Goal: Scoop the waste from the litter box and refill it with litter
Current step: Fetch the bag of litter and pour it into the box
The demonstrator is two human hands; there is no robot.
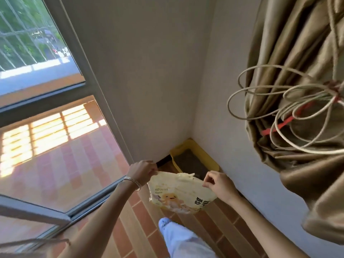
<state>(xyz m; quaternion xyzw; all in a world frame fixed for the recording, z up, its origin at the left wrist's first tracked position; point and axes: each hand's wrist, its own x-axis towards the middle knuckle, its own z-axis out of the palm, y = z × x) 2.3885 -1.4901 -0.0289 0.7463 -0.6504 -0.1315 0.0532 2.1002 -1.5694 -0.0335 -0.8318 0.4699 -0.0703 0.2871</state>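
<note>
Both hands up in front, holding a pale yellow litter bag (178,192) by its top edge; left hand (142,169) has its fingers curled and pinching the left corner of the opening, right hand (216,182) does the same on the right corner, fingers bunched tight on the plastic; the bag hangs between them, printed side toward the camera, cartoon figure and some dark characters on it; bracelets (133,180) sit on the left wrist. The litter box (198,148) is yellow, tucked into the corner where the two walls meet, on the floor just past the bag; dark grey litter (189,161) inside, near end hidden behind the bag. Brown tile floor (141,216) below; a pale trouser leg (183,239) at the bottom; window (42,108) on the left, tan curtain (301,90) on the right with looped cords (279,108) hanging off it.
</note>
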